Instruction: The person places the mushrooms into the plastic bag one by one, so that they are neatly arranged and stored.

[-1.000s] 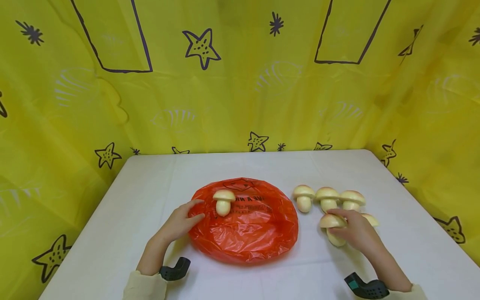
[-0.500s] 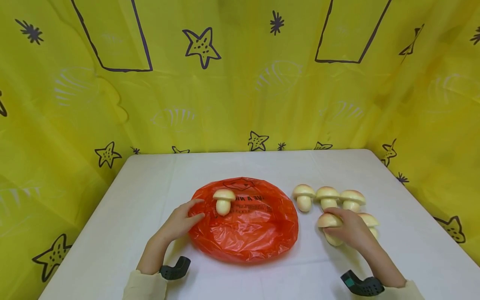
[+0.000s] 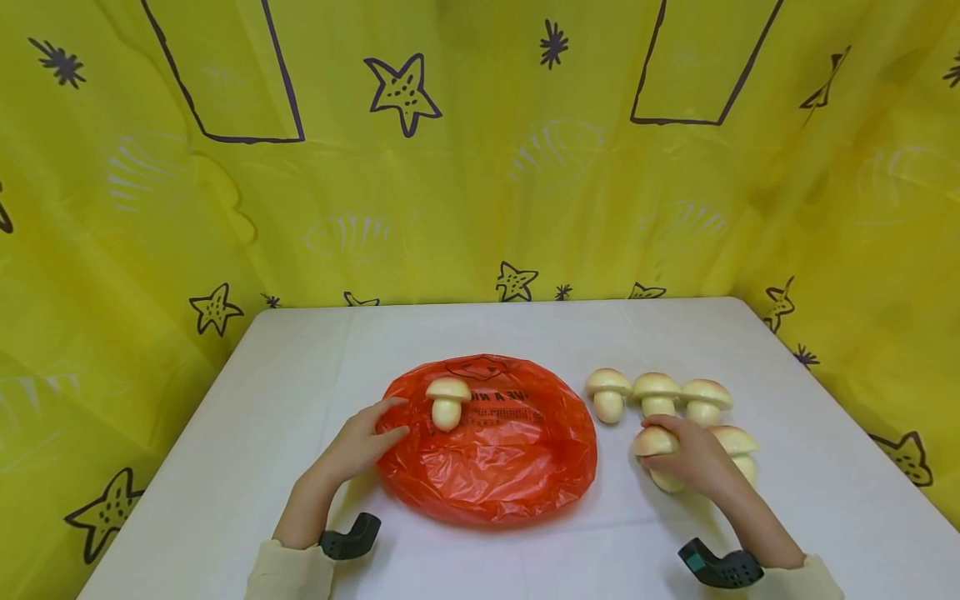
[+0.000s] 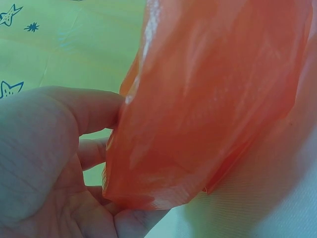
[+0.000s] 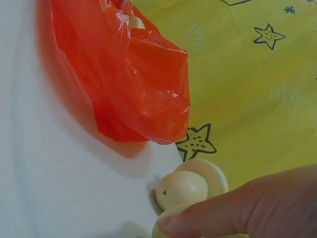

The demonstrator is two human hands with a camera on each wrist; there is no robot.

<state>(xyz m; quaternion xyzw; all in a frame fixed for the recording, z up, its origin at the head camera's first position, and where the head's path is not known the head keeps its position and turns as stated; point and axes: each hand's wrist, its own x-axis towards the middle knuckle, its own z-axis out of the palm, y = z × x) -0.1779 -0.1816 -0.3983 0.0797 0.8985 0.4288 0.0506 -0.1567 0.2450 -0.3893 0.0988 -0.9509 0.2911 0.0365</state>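
Note:
A red plastic bag (image 3: 495, 479) lies spread in a wide round on the table, with one toy mushroom (image 3: 447, 404) on it near the back left. My left hand (image 3: 358, 446) holds the bag's left edge, and in the left wrist view its thumb (image 4: 96, 110) presses the red film. To the right of the bag, my right hand (image 3: 697, 458) grips another mushroom (image 3: 654, 443) by the cap; the palm hides part of it. The right wrist view shows the thumb (image 5: 198, 218) over this pale mushroom (image 5: 163, 228), most of it out of frame.
Three mushrooms stand in a row behind my right hand: left (image 3: 607, 396), middle (image 3: 656, 393) and right (image 3: 705, 402). One more mushroom (image 3: 738, 446) sits just right of the hand, partly covered. A yellow patterned curtain (image 3: 465, 183) surrounds the white table (image 3: 315, 342).
My right hand has shifted slightly left with the mushroom it grips, uncovering more of the mushroom to its right. The left hand and the bag have stayed in place.

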